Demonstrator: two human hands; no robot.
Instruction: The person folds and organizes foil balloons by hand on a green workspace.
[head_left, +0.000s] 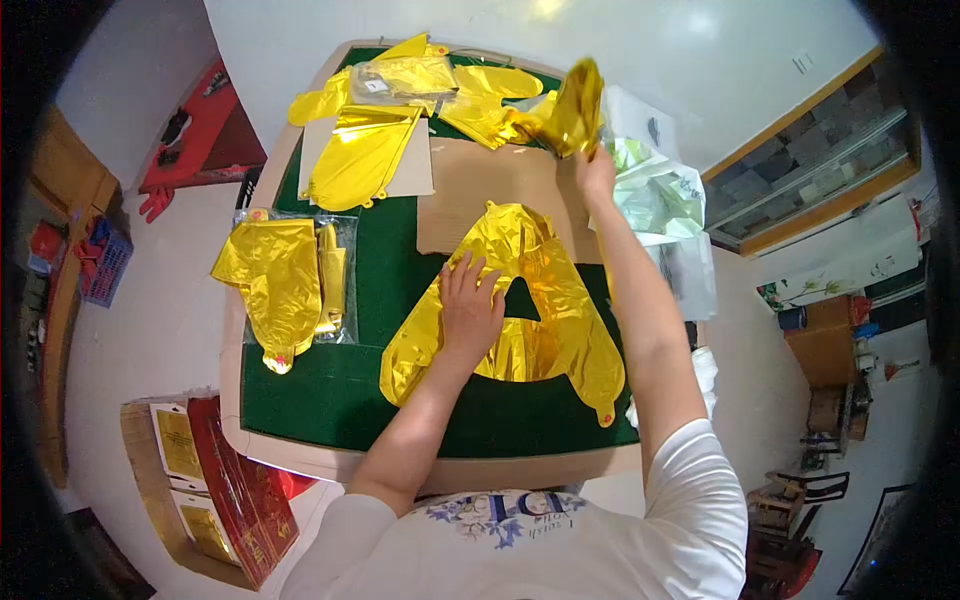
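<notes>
A gold foil balloon shaped like the letter A [585,340] lies flat on the green table top [330,405] in front of me. My left hand [470,308] rests on the A's left side with fingers spread. At the far right of the table, my right hand [597,178] is closed on the lower end of a crumpled gold foil balloon [574,115], raised upright. Its letter or shape cannot be made out. Beside that balloon lie more flat gold foil balloons [490,85] at the back edge.
A brown cardboard sheet [490,185] lies behind the A. Left are a folded gold balloon [370,150] on pale card and another [270,275] on a clear bag. White-green plastic bags [655,190] stand right. A cardboard box [215,490] sits on the floor at left.
</notes>
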